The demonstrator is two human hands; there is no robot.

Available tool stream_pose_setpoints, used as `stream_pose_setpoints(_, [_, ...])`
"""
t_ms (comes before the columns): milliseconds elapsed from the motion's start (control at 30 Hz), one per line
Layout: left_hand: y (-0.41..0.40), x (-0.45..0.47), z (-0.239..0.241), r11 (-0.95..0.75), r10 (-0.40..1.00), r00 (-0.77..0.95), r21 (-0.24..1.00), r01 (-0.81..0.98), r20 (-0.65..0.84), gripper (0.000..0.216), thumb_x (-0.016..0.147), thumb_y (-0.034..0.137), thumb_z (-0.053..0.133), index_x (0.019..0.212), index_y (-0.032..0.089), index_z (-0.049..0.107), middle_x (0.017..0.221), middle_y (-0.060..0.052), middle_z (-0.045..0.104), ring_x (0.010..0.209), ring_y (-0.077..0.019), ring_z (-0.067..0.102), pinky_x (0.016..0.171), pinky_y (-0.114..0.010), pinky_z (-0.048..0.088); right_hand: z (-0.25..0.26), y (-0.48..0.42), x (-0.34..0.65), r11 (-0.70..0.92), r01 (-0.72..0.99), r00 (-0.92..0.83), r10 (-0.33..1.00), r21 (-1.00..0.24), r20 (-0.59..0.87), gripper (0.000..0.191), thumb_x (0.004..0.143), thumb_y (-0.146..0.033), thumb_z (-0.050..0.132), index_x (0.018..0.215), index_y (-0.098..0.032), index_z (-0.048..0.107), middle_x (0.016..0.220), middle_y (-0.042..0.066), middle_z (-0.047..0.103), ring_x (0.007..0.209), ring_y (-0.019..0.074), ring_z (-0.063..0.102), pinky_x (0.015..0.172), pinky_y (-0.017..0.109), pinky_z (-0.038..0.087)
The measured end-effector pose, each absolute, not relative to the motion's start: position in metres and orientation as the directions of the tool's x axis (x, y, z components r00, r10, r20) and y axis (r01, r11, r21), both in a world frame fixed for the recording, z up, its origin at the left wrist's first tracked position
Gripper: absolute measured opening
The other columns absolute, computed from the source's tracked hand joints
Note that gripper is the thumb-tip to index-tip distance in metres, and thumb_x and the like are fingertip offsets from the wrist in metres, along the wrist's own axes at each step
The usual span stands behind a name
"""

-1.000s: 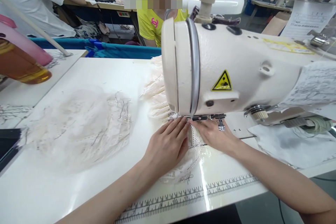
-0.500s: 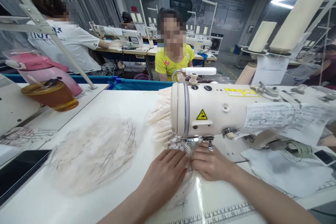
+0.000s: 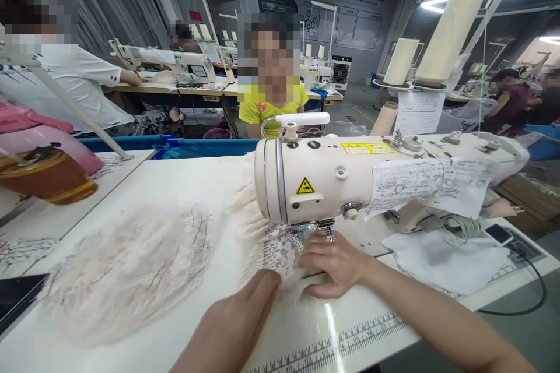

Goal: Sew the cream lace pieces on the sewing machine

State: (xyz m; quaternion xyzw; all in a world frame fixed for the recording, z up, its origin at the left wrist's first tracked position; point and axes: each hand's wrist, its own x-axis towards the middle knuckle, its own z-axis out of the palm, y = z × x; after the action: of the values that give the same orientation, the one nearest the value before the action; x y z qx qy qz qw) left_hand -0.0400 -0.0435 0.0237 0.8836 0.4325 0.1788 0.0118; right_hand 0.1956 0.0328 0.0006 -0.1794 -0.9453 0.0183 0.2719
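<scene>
A cream sewing machine (image 3: pixel 319 180) stands before me, with cream lace fabric (image 3: pixel 277 253) under its metal presser foot (image 3: pixel 308 226). My left hand (image 3: pixel 245 309) is at the near edge of the lace, fingers together and closed on it; the fingertips are partly hidden. Close by the presser foot, my right hand (image 3: pixel 335 262) has its fingers bent against the right edge of the lace, thumb lower and apart. More gathered cream fabric spreads behind the machine head. A loose pile of sheer cream fabric (image 3: pixel 131 274) lies to the left on the white table.
Thread cones (image 3: pixel 452 29) stand behind the machine. White cloth (image 3: pixel 446 256) and a coiled cord lie right. A printed ruler (image 3: pixel 324 355) runs along the front edge. At left are an amber cup (image 3: pixel 52 178), a pink jug (image 3: pixel 52 140) and a dark screen (image 3: pixel 20 297). A person in yellow (image 3: pixel 271 99) sits opposite.
My left hand has drawn back toward me and left, uncovering more lace. My right hand stays by the presser foot, its thumb now more spread. The view has turned right.
</scene>
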Motion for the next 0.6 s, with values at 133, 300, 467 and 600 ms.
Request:
stream_pose_setpoints(133, [-0.023, -0.035, 0.05, -0.518, 0.851, 0.509, 0.365, 0.774, 0.128, 0.022, 0.094, 0.036, 0.038, 0.098, 0.024, 0.055, 0.074, 0.001, 0.064, 0.053, -0.0159, 0.061, 0.045, -0.024, 0.04, 0.004, 0.032, 0.194, 0.921, 0.387, -0.787, 0.354, -0.041, 0.506, 0.026, 0.09, -0.039, 0.046, 0.082, -0.019, 0.058, 0.065, -0.001, 0.059, 0.068, 0.0138, 0.054, 0.069, 0.029, 0.046])
stream_pose_setpoints(300, [-0.008, -0.023, 0.046, -0.668, 0.735, 0.672, 0.272, 0.692, 0.095, 0.015, 0.087, 0.031, 0.05, 0.097, 0.023, 0.057, 0.082, -0.001, 0.064, 0.069, -0.0198, 0.063, 0.054, -0.027, 0.042, 0.004, 0.034, 0.194, 0.94, 0.34, -0.754, 0.273, -0.001, 0.598, 0.021, 0.092, -0.021, 0.041, 0.079, -0.017, 0.058, 0.068, -0.001, 0.063, 0.071, 0.0132, 0.055, 0.07, 0.028, 0.047])
stream_pose_setpoints(467, [-0.003, -0.015, 0.029, -0.743, 0.669, 0.689, 0.224, 0.631, 0.279, 0.034, 0.097, 0.031, 0.032, 0.073, 0.02, 0.052, 0.065, 0.001, 0.059, 0.054, -0.0145, 0.057, 0.049, -0.025, 0.04, -0.001, 0.036, 0.196, 0.948, 0.319, -0.767, 0.27, -0.02, 0.582, 0.026, 0.094, -0.025, 0.04, 0.076, -0.017, 0.057, 0.07, 0.001, 0.064, 0.072, 0.0136, 0.056, 0.071, 0.03, 0.048])
stream_pose_setpoints(600, [-0.005, -0.018, 0.021, -0.814, 0.543, 0.695, 0.091, 0.574, 0.472, 0.023, 0.098, 0.026, 0.033, 0.099, 0.017, 0.054, 0.065, 0.002, 0.06, 0.049, -0.0142, 0.055, 0.046, -0.026, 0.042, -0.005, 0.037, 0.194, 0.954, 0.299, -0.776, 0.262, -0.031, 0.573, 0.026, 0.094, -0.026, 0.042, 0.073, -0.018, 0.056, 0.069, 0.0, 0.062, 0.07, 0.0126, 0.054, 0.073, 0.03, 0.048])
